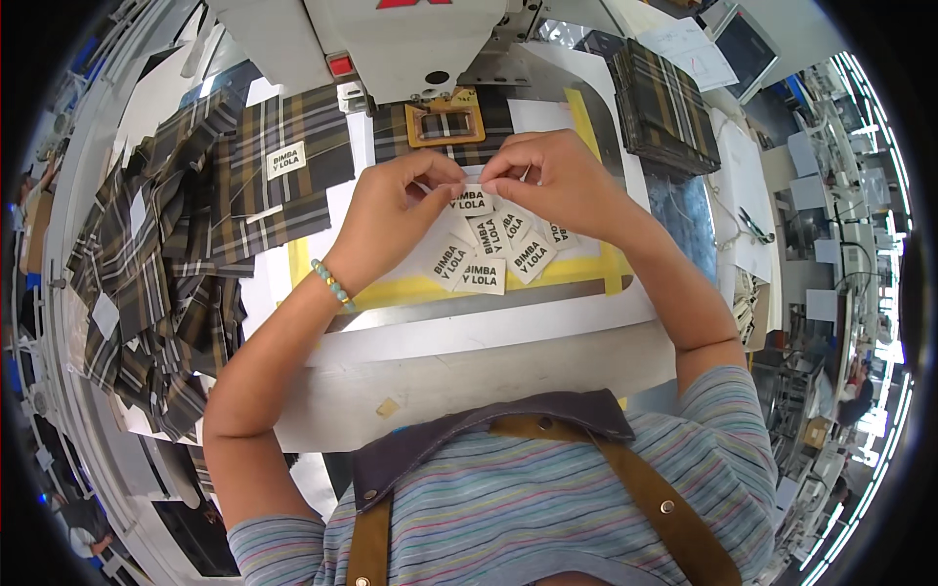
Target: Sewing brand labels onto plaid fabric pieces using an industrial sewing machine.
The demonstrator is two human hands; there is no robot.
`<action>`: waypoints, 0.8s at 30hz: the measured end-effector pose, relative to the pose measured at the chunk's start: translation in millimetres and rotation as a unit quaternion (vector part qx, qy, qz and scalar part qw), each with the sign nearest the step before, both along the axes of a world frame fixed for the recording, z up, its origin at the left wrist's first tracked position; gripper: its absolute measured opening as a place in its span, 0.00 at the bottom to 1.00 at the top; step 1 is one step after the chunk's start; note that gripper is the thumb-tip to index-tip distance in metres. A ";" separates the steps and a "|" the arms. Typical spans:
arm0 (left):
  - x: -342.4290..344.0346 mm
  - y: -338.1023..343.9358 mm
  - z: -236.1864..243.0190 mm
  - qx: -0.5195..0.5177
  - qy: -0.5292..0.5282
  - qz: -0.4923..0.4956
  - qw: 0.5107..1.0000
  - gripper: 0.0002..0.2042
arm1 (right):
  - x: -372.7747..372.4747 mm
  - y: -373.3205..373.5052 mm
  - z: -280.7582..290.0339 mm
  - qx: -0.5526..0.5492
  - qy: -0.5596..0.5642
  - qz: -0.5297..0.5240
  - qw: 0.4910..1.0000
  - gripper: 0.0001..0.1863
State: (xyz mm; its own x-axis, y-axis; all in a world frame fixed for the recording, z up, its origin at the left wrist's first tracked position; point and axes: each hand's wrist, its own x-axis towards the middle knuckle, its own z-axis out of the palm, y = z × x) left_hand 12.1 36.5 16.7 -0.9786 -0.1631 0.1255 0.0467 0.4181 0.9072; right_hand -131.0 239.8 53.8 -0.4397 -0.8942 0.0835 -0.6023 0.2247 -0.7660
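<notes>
My left hand (399, 209) and my right hand (557, 184) meet over the work plate, thumbs and fingertips pinched on the upper edge of one cream fabric label (470, 202) with dark print. Beneath and in front of it lies a loose spread of several like labels (484, 275), some overlapping. Just beyond my fingers, a tan clamp frame (446, 135) with a rectangular opening rests on dark plaid cloth (391, 146). A beaded bracelet circles my left wrist.
A white sewing machine head (401, 44) with a red switch overhangs the frame. Plaid pieces (161, 244) heap at the left, one bearing a label (286, 161). A neat plaid stack (669, 107) stands at the back right. Yellow tape (391, 292) borders the plate.
</notes>
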 end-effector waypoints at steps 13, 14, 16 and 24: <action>-2.2 -26.9 -12.9 -0.318 0.194 0.046 0.927 0.13 | -95.5 -67.8 -27.6 0.067 -0.041 -0.028 0.996 0.11; -3.0 -26.5 -14.1 -0.323 0.184 0.039 0.928 0.13 | -96.4 -68.7 -28.7 0.069 -0.045 -0.033 0.996 0.12; -4.7 -25.5 -16.3 -0.334 0.196 0.018 0.922 0.18 | -97.4 -70.1 -30.0 0.070 -0.049 -0.038 0.996 0.12; -7.2 -21.7 -21.4 -0.404 0.123 -0.020 0.906 0.28 | -94.9 -71.5 -33.0 0.013 -0.011 -0.011 1.000 0.10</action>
